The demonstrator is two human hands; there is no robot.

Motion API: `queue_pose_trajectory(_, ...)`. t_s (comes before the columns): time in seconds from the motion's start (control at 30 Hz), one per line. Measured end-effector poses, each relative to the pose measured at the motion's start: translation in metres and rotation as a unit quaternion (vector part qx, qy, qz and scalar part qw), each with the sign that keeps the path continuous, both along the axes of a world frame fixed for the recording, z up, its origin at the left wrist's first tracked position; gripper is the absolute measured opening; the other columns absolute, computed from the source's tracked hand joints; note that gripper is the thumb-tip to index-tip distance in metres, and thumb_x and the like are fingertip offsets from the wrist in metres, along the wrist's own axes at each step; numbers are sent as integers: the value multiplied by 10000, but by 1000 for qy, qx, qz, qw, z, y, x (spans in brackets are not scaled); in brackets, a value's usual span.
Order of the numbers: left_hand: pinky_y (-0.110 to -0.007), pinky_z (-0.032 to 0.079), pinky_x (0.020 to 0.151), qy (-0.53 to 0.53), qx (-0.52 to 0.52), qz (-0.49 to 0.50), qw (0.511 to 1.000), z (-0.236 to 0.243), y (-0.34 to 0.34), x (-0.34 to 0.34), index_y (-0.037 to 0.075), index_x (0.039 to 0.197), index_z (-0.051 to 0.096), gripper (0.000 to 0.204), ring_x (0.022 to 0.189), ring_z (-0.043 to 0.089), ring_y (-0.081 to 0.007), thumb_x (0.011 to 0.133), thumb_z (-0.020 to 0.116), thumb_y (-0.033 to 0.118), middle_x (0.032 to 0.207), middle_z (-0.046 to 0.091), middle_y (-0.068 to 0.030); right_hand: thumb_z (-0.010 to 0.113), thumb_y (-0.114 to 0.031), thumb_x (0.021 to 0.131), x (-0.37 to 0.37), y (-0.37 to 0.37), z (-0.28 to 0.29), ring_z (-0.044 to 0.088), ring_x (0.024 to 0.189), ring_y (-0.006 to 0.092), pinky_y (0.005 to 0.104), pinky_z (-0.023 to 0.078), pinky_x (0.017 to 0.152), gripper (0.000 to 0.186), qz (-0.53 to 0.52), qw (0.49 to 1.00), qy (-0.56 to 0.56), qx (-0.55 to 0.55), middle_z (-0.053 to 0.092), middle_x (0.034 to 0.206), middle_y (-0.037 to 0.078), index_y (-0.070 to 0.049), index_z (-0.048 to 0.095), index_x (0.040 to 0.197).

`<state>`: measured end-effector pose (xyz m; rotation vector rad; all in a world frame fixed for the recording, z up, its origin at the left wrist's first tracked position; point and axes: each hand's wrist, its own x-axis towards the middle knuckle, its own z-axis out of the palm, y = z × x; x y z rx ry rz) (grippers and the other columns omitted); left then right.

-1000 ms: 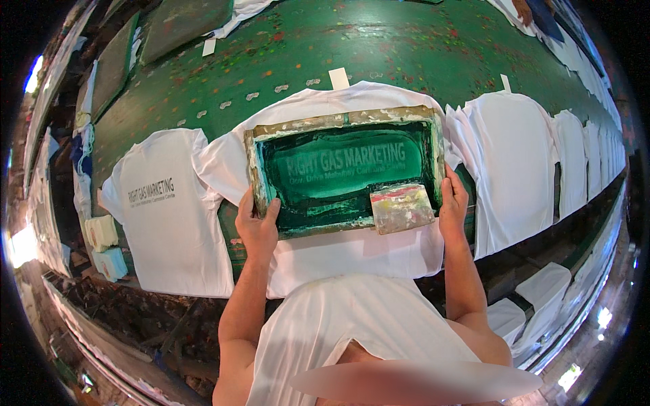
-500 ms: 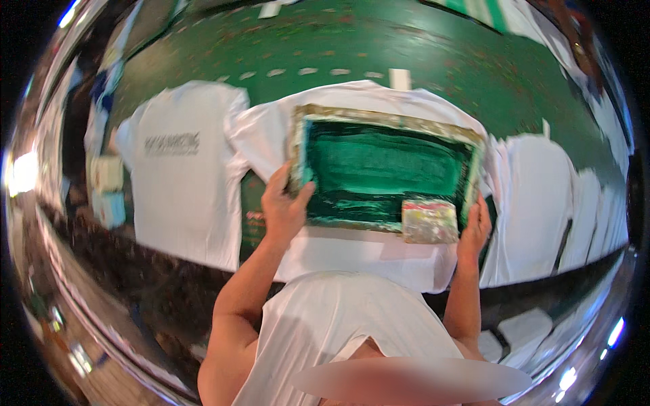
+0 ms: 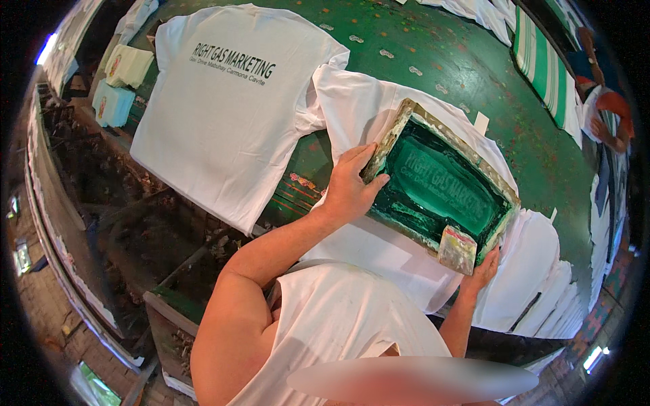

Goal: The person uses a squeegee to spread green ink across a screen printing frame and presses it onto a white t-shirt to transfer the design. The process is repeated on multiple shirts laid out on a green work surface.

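Observation:
My left hand [image 3: 351, 183] grips the left end of a rectangular screen-printing frame [image 3: 447, 186] with dark green ink inside; my right hand [image 3: 483, 267] is wrapped round its right end. A paint-stained flat block [image 3: 458, 250] rests at the frame's near edge, beside my right hand. The frame is over a white T-shirt [image 3: 386, 257] spread on the green table [image 3: 440, 47]; whether it touches the cloth I cannot tell. To the left lies another white T-shirt [image 3: 210, 135] with dark printed lettering across it.
Pale yellow [image 3: 127, 65] and light blue [image 3: 112, 105] stacks sit at the table's left end. Several white shirts [image 3: 521, 271] lie in a row to the right. Across the table are a green-striped board [image 3: 542, 68] and a co-worker [image 3: 609, 115] at the far right edge.
The view has swung toward the left, so the printed shirt appears larger and higher and the frame sits farther right, angled downward to the right. Both hands still hold it.

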<state>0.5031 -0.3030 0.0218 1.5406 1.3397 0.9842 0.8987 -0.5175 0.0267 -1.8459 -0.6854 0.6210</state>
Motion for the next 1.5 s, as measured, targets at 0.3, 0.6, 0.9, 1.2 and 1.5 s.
queue_pose_trajectory(0.3, -403, 543, 1148, -2, 5, -12, 1000, -5, 5, -3, -66, 1491, 680, 671, 1275, 718, -316, 887, 932, 83, 1385, 747, -233, 510, -306, 1227, 13, -8, -16, 657, 1350, 274, 387, 471, 1193, 522, -29, 986, -132, -94, 710, 1513, 184, 63, 632, 1576)
queue_pose_trajectory(0.6, -381, 528, 1137, 25, -48, -29, 998, -1, 7, -6, -79, 1503, 672, 645, 1266, 701, -270, 929, 907, 96, 1404, 748, -196, 563, -200, 1204, -2, 5, -11, 696, 1229, 165, 315, 520, 1105, 444, -54, 998, -33, 14, 769, 1429, 147, 58, 662, 1551)
queue_pose_trajectory(0.9, -355, 532, 1103, 12, -67, -26, 997, -2, 10, -7, -99, 1469, 688, 618, 1205, 708, -218, 926, 908, 98, 1367, 759, -185, 605, -186, 1177, -7, 7, -3, 714, 1253, 210, 352, 524, 1131, 414, -50, 997, -55, 5, 788, 1394, 170, 40, 696, 1512)
queue_pose_trajectory(1.2, -347, 547, 1042, 22, -66, -26, 997, 4, 9, -5, -82, 1470, 692, 600, 1128, 700, -191, 947, 905, 121, 1287, 771, -138, 586, -179, 1193, -7, 9, -2, 678, 1257, 163, 320, 508, 1128, 433, -46, 999, -26, 2, 761, 1414, 136, 78, 666, 1532)
queue_pose_trajectory(1.5, -325, 548, 1015, 9, -84, -30, 996, 12, 7, -3, -77, 1448, 711, 533, 1090, 691, -162, 975, 885, 98, 1258, 777, -102, 608, -177, 1173, -6, 7, 0, 718, 1249, 202, 348, 531, 1118, 405, -35, 998, -47, 11, 793, 1386, 162, 51, 706, 1492)
